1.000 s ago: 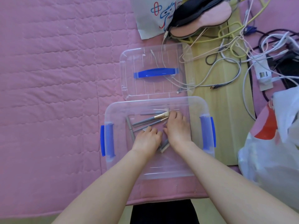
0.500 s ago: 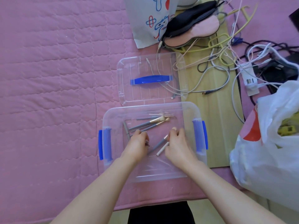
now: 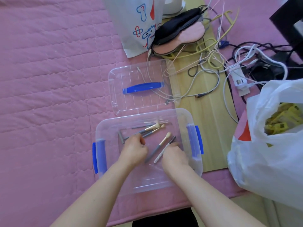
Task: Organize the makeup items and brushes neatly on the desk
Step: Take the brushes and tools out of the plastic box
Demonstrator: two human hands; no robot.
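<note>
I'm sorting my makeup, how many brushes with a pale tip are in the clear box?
3: two brushes side by side near the box's far wall, one between the hands. Others may hide under the hands.

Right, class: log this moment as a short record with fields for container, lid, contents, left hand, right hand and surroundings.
container: clear bin with blue latches, open
lid: clear lid, blue handle, lying beyond the bin
contents: makeup brushes loose inside
left hand: left hand in bin, fingers curled at a brush handle
right hand: right hand in bin, beside a white pencil
surroundings: pink quilt, cables, white plastic bag
</note>
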